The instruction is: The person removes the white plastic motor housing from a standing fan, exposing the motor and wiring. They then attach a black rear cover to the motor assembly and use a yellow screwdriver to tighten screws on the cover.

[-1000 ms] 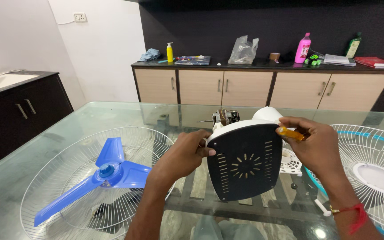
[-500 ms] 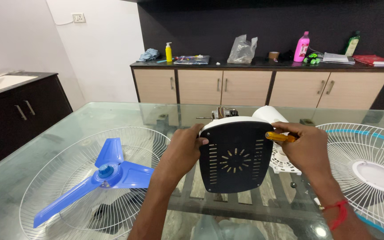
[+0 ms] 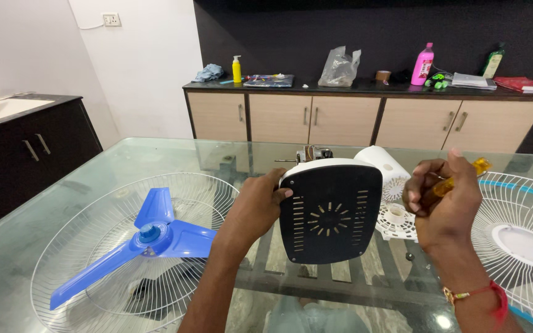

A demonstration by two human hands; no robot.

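Head view: the left hand (image 3: 255,206), just left of centre in the frame, has its fingers curled onto the left edge of a black vented motor cover (image 3: 330,211), which stands upright and faces the camera at centre frame, above the glass desk (image 3: 155,154). Only that one edge is pinched, so the cover could swing or slip out of the hold and drop onto the glass, which may chip or crack. The right hand (image 3: 442,206), to the right of centre, is closed in a fist around a screwdriver with an amber handle (image 3: 458,177); it sits just beside the cover's right edge, apart from it as far as can be told. Its tip is hidden, so where it points cannot be told; a slip of the tool toward the cover or the left fingers could scratch or jab.

Behind the cover, a white motor housing (image 3: 380,163) and the bare motor shaft (image 3: 309,153) show at upper centre. A small white vented piece (image 3: 396,221) lies on the glass below the right hand, and a small dark bit near it, possibly a screw (image 3: 409,256), could roll off. At lower left a blue fan blade (image 3: 149,237) rests in a white wire guard (image 3: 81,259); a second guard (image 3: 519,240) lies at the right edge, both near enough to be knocked by an elbow.
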